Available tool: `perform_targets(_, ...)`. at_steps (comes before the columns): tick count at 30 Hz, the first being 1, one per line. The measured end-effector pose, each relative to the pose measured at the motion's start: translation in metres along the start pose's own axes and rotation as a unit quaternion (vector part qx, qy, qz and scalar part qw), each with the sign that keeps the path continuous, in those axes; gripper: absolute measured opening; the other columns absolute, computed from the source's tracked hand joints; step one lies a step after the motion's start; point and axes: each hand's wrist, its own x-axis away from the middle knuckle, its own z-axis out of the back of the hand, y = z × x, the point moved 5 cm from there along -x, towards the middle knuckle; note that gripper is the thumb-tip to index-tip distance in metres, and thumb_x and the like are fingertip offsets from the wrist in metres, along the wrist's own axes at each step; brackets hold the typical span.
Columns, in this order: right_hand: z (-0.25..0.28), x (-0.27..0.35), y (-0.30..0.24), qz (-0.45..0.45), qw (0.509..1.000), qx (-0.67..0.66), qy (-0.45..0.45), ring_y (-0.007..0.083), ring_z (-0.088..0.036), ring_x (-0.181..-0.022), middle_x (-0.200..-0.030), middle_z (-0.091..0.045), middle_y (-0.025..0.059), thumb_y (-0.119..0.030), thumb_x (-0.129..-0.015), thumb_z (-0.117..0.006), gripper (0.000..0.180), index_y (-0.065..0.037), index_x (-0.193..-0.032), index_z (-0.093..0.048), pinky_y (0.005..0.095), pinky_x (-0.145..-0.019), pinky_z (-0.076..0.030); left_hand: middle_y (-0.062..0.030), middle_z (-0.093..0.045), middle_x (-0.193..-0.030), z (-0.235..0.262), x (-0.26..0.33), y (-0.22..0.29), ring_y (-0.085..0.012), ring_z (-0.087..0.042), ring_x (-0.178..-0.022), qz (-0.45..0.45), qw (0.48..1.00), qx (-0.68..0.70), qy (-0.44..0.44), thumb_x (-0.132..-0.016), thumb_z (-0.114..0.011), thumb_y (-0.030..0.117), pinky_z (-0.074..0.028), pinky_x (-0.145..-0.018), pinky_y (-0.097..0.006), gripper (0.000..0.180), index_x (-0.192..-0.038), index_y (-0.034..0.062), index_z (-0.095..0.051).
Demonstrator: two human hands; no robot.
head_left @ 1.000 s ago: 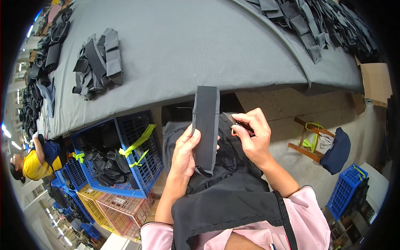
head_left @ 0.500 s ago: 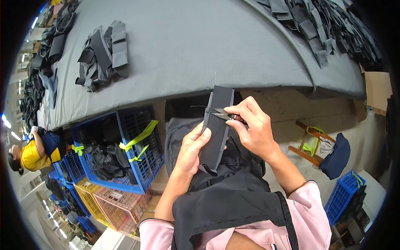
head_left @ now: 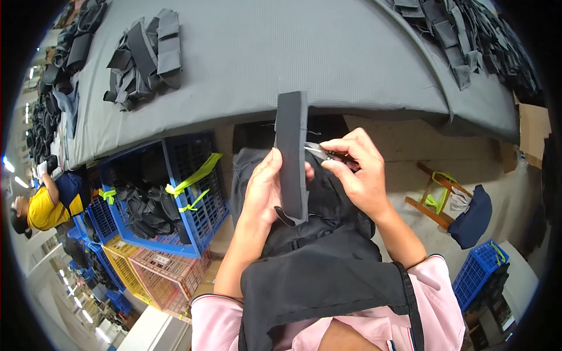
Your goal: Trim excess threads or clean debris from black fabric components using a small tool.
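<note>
A long dark grey fabric strip (head_left: 291, 149) stands nearly upright over my lap, its top end overlapping the table's front edge. My left hand (head_left: 264, 186) grips it along the left side, thumb in front and fingertips showing past its right edge. In my right hand (head_left: 360, 169) is a small pair of thread snips (head_left: 316, 150), pinched between thumb and fingers. The blades point left and meet the strip's right edge, partly hidden behind it. Loose threads stick out from the strip near the blades.
Ahead lies a table covered in grey cloth (head_left: 234, 64), with a small pile of strips (head_left: 146, 55) and a larger heap (head_left: 462, 35). Blue crates (head_left: 196, 175) stand at left, near a person in yellow (head_left: 44, 207). A wooden stool (head_left: 436, 202) is on the right.
The strip has turned more upright and moved up and left, showing a plainer face. The snips shifted from lying over its surface to its right edge. My right hand moved slightly right.
</note>
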Motion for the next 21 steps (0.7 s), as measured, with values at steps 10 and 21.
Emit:
perform_targets(10,-0.032,0.027,-0.001,-0.054,0.989,-0.074,-0.115,0.0099,-0.052,-0.072,-0.088,-0.053,0.0051,0.003,-0.071,-0.069,0.027,-0.001,-0.097,-0.064,0.0223,-0.062,-0.043,-0.0091,-0.055,-0.091,-0.004,-0.015,-0.006,-0.0265,-0.051,-0.1,0.015,0.966,0.231,-0.111,-0.093,-0.035,0.032,-0.042,-0.092,-0.04,0.034,-0.072,0.0093,-0.048)
perform_targets(21,-0.046,0.028,-0.004,0.02,0.988,-0.061,-0.142,0.0213,-0.06,-0.073,-0.085,-0.056,0.0083,0.001,-0.07,-0.071,0.028,-0.004,-0.096,-0.063,0.0316,-0.065,-0.048,-0.0091,-0.054,-0.098,-0.013,-0.018,-0.017,-0.0247,-0.047,-0.11,0.02,0.96,0.24,-0.145,-0.093,-0.03,0.034,-0.036,-0.101,-0.041,0.036,-0.07,0.0127,-0.047)
